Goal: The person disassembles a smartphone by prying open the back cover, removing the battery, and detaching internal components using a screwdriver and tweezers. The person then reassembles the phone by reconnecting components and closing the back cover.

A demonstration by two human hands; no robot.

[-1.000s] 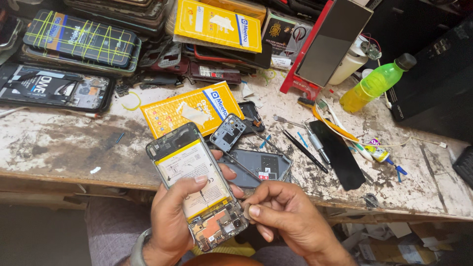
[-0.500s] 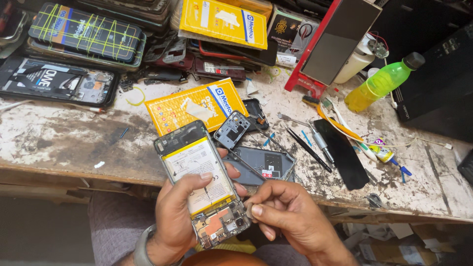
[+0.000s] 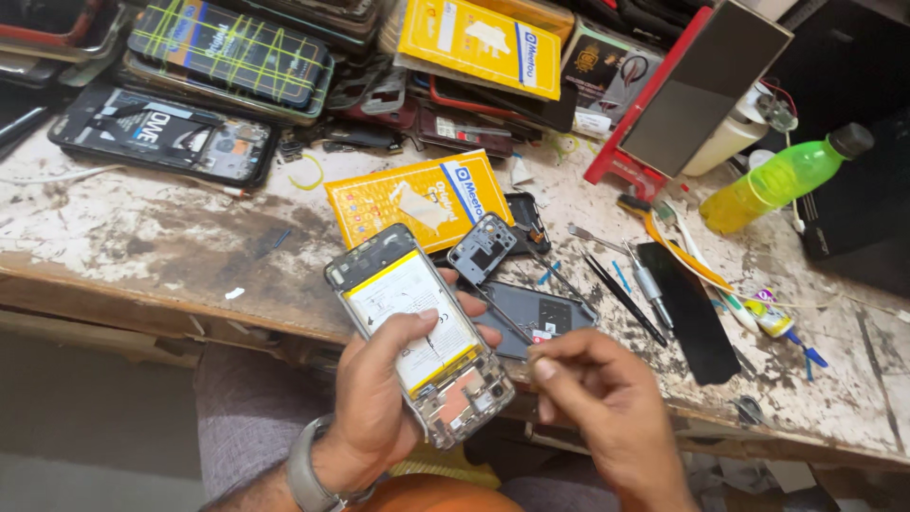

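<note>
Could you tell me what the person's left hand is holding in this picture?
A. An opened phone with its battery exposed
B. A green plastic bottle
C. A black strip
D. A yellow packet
A: the left hand grips an opened phone whose white battery faces up, thumb across it, while the green bottle, yellow packet and black strip lie on the workbench.

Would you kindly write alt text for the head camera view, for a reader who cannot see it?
A person's left hand holds an opened phone, its pale battery exposed, while the right hand pinches a thin dark tool beside it. Beyond lies a worn white workbench with a yellow packet, a green bottle and phone parts.
</note>
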